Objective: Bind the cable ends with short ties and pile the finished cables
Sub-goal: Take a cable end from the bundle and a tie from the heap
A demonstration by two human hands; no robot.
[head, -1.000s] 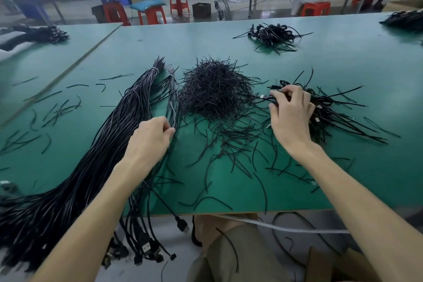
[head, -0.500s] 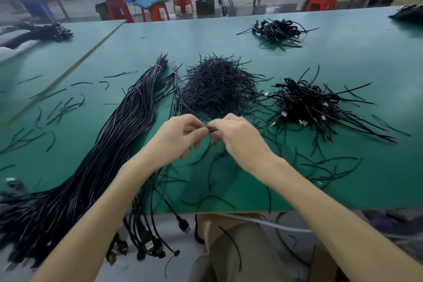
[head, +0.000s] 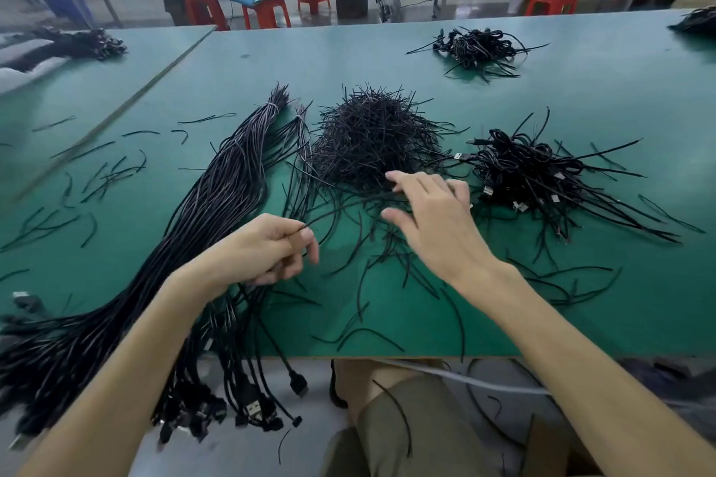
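From the head view, the left hand [head: 267,250] is curled. Its thumb and first finger pinch one thin black strand [head: 336,208] just above the green tabletop [head: 387,62]. The strand runs off toward the right hand [head: 434,223]. The right hand's fingers are spread wide and hold nothing. They hang over loose ties at the near edge of the big heap of short ties [head: 372,135]. The pile of finished cables [head: 530,174] lies just right of that heap. The long bundle of cables [head: 217,213] lies on the left, under the left hand, with its plugs hanging off the front edge
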